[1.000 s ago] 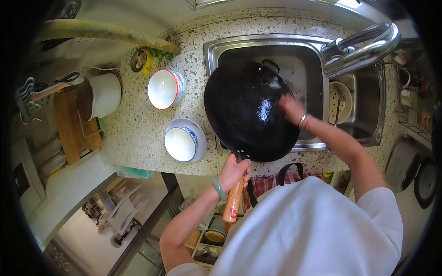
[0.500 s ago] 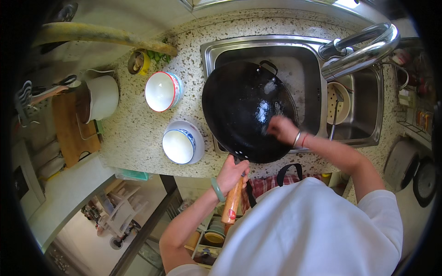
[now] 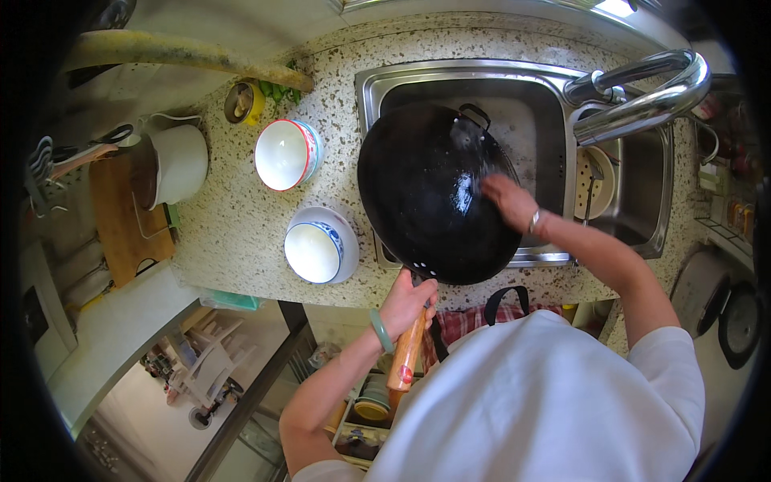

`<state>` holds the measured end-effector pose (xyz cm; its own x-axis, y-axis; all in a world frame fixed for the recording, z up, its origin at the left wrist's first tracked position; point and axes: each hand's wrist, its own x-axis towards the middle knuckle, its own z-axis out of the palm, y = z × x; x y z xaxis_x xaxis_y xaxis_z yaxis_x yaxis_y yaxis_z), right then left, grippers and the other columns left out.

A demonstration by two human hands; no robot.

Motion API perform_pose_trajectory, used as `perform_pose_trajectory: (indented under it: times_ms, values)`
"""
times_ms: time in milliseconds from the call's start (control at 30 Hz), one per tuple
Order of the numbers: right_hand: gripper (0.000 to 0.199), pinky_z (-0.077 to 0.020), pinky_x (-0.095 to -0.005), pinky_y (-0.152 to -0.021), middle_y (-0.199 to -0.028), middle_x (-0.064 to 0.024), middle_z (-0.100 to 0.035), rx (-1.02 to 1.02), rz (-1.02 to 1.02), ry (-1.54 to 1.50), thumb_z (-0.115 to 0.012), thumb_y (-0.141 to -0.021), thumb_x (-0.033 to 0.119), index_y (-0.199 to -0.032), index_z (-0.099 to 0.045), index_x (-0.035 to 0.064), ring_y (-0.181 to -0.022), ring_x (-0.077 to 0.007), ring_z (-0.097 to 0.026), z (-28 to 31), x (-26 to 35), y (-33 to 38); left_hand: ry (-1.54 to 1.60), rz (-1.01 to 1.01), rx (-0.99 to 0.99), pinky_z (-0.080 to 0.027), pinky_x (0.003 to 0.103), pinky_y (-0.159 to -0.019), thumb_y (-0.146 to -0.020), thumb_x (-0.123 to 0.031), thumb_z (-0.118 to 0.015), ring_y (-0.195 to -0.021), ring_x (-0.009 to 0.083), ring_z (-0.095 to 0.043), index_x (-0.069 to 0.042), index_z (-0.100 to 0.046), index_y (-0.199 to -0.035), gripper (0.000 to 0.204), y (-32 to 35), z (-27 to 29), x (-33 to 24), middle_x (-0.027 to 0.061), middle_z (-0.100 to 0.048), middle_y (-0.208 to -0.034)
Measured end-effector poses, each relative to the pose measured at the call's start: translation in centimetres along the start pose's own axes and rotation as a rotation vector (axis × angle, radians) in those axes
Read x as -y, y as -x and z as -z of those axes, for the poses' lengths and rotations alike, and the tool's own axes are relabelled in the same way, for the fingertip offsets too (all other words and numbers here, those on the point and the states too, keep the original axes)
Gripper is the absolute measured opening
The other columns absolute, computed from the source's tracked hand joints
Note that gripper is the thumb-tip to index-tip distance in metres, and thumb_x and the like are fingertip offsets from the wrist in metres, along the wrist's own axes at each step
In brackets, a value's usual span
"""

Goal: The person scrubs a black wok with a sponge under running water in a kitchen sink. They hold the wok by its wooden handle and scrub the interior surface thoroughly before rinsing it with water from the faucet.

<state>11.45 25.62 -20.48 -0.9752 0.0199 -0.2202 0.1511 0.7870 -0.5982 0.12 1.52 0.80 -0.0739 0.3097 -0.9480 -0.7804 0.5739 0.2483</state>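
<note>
A big black wok (image 3: 418,185) lies tilted over the sink, with wet, shiny patches on its inner surface. My left hand (image 3: 408,301) is wrapped around its wooden handle (image 3: 407,349) near the pan end. Inside the wok, toward the right side, my right hand (image 3: 507,202) reaches to the wet metal. Its fingers are smeared by motion, and whether they hold anything does not show.
A double steel sink (image 3: 522,120) sits under the wok, with a chrome faucet (image 3: 642,96) arching over it. The smaller basin holds a pale strainer (image 3: 602,197). A red-rimmed bowl (image 3: 279,153) and a blue-rimmed bowl (image 3: 312,253) stand left, beyond them a white pot (image 3: 183,165).
My right hand has moved up along the wok's right side, away from the handle end. My left hand keeps its hold on the handle, and the wok stays about where it was.
</note>
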Motion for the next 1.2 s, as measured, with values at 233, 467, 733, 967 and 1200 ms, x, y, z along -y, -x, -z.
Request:
perform_pose_trajectory:
  times_ms: [233, 467, 733, 967, 1200]
  values:
    - [0.049, -0.0251, -0.0401, -0.115, -0.145, -0.0161, -0.041, 0.113, 0.069, 0.019, -0.044, -0.086, 0.007, -0.135, -0.046, 0.0015, -0.135, -0.0302, -0.037, -2.3, 0.6, 0.5, 0.014, -0.002, -0.003, -0.042, 0.026, -0.043, -0.094, -0.012, -0.053, -0.049, 0.0104, -0.047, -0.010, -0.036, -0.097, 0.017, 0.1, -0.4, -0.2, 0.0034, -0.049, -0.074]
    - [0.051, -0.0324, -0.0405, -0.110, -0.140, -0.0197, -0.045, 0.314, 0.082, -0.108, -0.051, -0.095, 0.033, -0.135, -0.046, 0.0011, -0.131, -0.0332, -0.041, -0.6, 2.1, 1.1, -0.001, -0.003, 0.003, -0.043, 0.027, -0.042, -0.093, -0.010, -0.052, -0.049, 0.0107, -0.048, -0.010, -0.036, -0.093, 0.016, -0.2, -0.3, -0.5, 0.0039, -0.049, -0.073]
    - [0.061, -0.0216, -0.0399, -0.115, -0.148, -0.0179, -0.035, 0.089, -0.042, 0.262, -0.040, -0.098, 0.044, -0.137, -0.041, -0.0031, -0.139, -0.0323, -0.028, -1.0, 0.3, -2.9, -0.002, -0.006, -0.001, -0.042, 0.027, -0.040, -0.092, -0.010, -0.052, -0.047, 0.0109, -0.049, -0.009, -0.037, -0.093, 0.016, -0.2, -0.8, -0.2, 0.0032, -0.050, -0.072]
    - [0.069, -0.0281, -0.0427, -0.112, -0.144, -0.0224, -0.040, 0.360, 0.137, -0.227, -0.035, -0.098, 0.052, -0.136, -0.042, -0.0049, -0.136, -0.0352, -0.035, 0.9, 7.6, 3.5, 0.010, -0.019, -0.016, -0.041, 0.027, -0.039, -0.092, -0.010, -0.051, -0.045, 0.0108, -0.047, -0.008, -0.038, -0.092, 0.014, 0.1, -0.1, 0.1, 0.0027, -0.050, -0.071]
    - [0.068, -0.0260, -0.0414, -0.113, -0.144, -0.0209, -0.039, 0.007, -0.071, 0.273, -0.045, -0.094, 0.049, -0.135, -0.042, -0.0053, -0.136, -0.0338, -0.034, -1.2, 0.6, -4.3, 0.013, -0.007, -0.003, -0.041, 0.028, -0.040, -0.092, -0.011, -0.053, -0.048, 0.0112, -0.049, -0.010, -0.034, -0.092, 0.019, 0.6, -1.3, -0.5, 0.0037, -0.050, -0.074]
